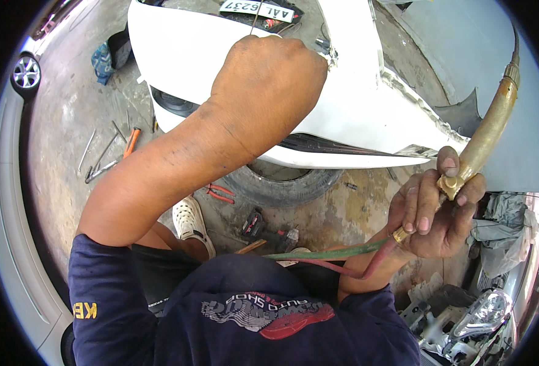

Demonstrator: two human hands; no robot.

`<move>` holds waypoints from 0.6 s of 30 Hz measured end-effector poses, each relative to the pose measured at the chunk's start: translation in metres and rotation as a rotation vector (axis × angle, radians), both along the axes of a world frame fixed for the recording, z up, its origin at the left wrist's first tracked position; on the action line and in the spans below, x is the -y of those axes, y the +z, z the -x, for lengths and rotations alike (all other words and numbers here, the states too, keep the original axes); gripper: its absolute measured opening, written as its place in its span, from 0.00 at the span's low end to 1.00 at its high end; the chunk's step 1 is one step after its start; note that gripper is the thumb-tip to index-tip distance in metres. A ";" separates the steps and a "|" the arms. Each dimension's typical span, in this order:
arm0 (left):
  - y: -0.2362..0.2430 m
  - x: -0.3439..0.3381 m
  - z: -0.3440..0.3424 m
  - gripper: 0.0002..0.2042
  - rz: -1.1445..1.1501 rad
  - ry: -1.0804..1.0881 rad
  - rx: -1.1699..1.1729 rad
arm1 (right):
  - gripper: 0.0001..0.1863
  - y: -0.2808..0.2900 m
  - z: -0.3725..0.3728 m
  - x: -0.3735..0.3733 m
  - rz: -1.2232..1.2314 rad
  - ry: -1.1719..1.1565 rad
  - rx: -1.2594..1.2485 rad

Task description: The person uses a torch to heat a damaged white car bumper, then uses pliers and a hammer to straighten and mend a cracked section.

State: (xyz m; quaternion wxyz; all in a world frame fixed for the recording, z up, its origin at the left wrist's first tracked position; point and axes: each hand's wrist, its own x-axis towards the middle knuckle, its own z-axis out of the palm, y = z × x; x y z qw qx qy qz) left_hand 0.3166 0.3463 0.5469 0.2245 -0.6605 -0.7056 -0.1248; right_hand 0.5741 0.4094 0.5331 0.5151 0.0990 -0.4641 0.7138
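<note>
A white car bumper (178, 46) lies in front of me, propped over a black tyre (294, 186). My left hand (269, 91) is closed in a fist above the bumper, its back toward me. A thin metal rod (256, 17) sticks up out of that fist; its lower part is hidden by the hand. To the right, my right hand (431, 210) grips a brass gas torch (486, 131) at its valve end. The torch tilts up to the right, and its thin neck runs out at the upper edge. A green hose (330, 253) and a red hose (367, 268) lead from it toward my body.
On the concrete floor lie red-handled pliers (220, 194), a cordless power tool (263, 230), an orange-handled tool (132, 141) and several metal rods. A licence plate (257, 9) rests beyond the bumper. A grey car (13, 244) stands at left; a headlight (483, 314) sits at lower right.
</note>
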 end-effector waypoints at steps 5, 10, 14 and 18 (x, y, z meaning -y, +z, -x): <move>0.000 -0.001 0.001 0.05 0.000 -0.028 0.016 | 0.11 -0.003 0.000 -0.002 -0.001 -0.008 -0.014; 0.003 -0.003 -0.003 0.06 0.032 0.007 0.016 | 0.09 -0.008 -0.003 -0.006 0.017 0.012 -0.060; 0.003 -0.004 -0.002 0.06 0.041 0.009 0.013 | 0.09 -0.010 0.000 -0.005 0.024 -0.004 -0.070; 0.003 -0.008 -0.004 0.05 0.074 0.024 0.019 | 0.09 -0.010 -0.001 -0.003 0.041 -0.037 -0.077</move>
